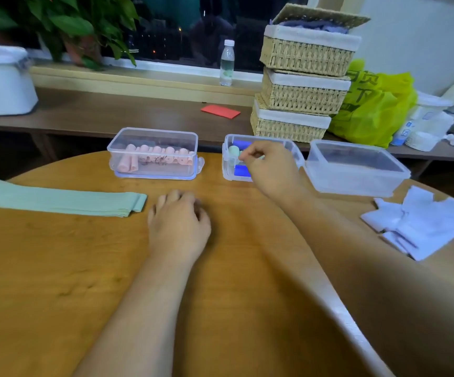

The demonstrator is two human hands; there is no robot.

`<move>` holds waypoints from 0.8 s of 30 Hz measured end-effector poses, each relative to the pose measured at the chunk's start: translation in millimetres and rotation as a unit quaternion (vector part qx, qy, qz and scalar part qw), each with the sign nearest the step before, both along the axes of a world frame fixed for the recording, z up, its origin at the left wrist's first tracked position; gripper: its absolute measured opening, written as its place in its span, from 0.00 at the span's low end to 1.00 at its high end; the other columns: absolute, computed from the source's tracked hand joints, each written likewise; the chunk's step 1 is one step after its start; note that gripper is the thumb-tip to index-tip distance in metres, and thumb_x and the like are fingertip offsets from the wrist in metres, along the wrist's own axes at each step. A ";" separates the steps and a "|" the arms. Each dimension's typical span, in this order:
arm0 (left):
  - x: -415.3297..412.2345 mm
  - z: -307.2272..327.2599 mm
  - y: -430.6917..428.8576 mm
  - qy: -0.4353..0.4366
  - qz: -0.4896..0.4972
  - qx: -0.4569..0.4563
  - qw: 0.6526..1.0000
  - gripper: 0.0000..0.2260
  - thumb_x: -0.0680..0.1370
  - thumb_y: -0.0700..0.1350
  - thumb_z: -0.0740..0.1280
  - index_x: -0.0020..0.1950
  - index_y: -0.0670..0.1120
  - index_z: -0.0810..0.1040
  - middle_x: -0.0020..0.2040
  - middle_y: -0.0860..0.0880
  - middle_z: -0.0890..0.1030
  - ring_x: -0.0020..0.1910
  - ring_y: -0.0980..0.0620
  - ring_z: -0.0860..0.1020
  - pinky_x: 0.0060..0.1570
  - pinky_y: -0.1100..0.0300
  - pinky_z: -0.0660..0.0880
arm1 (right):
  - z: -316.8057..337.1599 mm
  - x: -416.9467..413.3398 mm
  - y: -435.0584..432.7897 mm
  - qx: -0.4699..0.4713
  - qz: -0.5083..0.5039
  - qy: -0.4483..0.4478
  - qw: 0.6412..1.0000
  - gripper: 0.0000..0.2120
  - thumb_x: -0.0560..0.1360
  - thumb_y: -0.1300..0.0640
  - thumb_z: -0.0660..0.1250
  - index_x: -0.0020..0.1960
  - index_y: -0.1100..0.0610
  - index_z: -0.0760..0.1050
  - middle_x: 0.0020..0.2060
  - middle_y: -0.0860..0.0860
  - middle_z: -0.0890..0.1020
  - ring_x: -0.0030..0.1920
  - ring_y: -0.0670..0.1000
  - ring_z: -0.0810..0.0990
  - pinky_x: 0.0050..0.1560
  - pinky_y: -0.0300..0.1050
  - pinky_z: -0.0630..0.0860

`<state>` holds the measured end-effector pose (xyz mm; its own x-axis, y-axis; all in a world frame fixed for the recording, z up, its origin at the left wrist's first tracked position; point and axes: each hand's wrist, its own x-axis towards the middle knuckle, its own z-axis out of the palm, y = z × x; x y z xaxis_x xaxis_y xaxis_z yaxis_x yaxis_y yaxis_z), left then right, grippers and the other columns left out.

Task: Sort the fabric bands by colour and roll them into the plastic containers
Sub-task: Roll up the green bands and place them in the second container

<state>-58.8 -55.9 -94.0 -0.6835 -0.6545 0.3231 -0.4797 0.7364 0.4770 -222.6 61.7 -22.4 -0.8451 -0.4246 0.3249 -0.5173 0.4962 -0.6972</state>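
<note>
- Head view, far side: your right hand (268, 170) reaches into the middle container (227, 170), fingers curled and pinching the green roll (234, 152) among blue rolls (240, 170). Pink rolls (152, 156) fill the left container (153, 134).
- Head view, near side: your left hand (178, 221) rests on the table (57, 268), fingers loosely curled, holding nothing. Flat green bands (57, 198) lie to its left.
- Risk: release it slackly and the roll may spring open. Green beside blue also mixes colours, while the right container (356, 170) looks empty.
</note>
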 end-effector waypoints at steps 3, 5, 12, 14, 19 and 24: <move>26.2 -1.3 -19.6 0.015 0.087 -0.005 0.996 0.10 0.78 0.50 0.67 0.58 0.53 0.82 0.60 0.51 0.79 0.63 0.45 0.72 0.66 0.46 0.67 | -40.7 52.9 -3.4 -0.071 0.037 -0.051 0.996 0.06 0.77 0.49 0.67 0.46 0.43 0.83 0.40 0.35 0.83 0.40 0.45 0.81 0.48 0.50 0.81; 46.2 -5.2 -34.8 0.010 0.128 0.002 0.992 0.12 0.78 0.49 0.67 0.61 0.54 0.81 0.62 0.49 0.78 0.65 0.43 0.72 0.66 0.44 0.67 | -64.1 75.2 -4.7 -0.084 0.060 -0.062 0.993 0.07 0.76 0.50 0.67 0.47 0.41 0.83 0.43 0.36 0.85 0.43 0.44 0.83 0.53 0.52 0.82; 60.3 4.7 -79.7 -0.023 0.190 0.031 0.981 0.18 0.80 0.57 0.68 0.68 0.52 0.77 0.66 0.47 0.76 0.69 0.43 0.71 0.67 0.41 0.67 | -86.9 98.2 14.6 -0.081 0.098 -0.041 0.991 0.08 0.78 0.56 0.71 0.47 0.43 0.84 0.49 0.37 0.84 0.41 0.45 0.83 0.50 0.50 0.82; 55.8 4.9 -85.2 -0.035 0.187 0.025 0.981 0.17 0.81 0.58 0.68 0.66 0.52 0.79 0.65 0.47 0.77 0.68 0.43 0.72 0.66 0.41 0.68 | -87.4 100.7 22.3 -0.092 0.093 -0.046 0.990 0.10 0.79 0.58 0.71 0.46 0.43 0.84 0.48 0.37 0.84 0.40 0.44 0.81 0.47 0.45 0.79; 54.3 2.9 -86.6 -0.043 0.194 0.000 0.980 0.16 0.83 0.59 0.62 0.64 0.54 0.81 0.64 0.47 0.78 0.66 0.42 0.73 0.65 0.40 0.68 | -85.1 98.2 26.1 -0.124 0.105 -0.099 0.982 0.12 0.79 0.60 0.70 0.45 0.44 0.85 0.40 0.36 0.84 0.36 0.41 0.79 0.42 0.37 0.73; 53.1 2.7 -84.7 -0.011 0.205 -0.009 0.979 0.18 0.85 0.58 0.56 0.63 0.54 0.83 0.61 0.47 0.80 0.63 0.42 0.75 0.64 0.40 0.67 | -83.1 98.4 25.0 -0.128 0.119 -0.114 0.978 0.12 0.80 0.60 0.70 0.46 0.44 0.85 0.38 0.39 0.85 0.35 0.41 0.78 0.40 0.39 0.74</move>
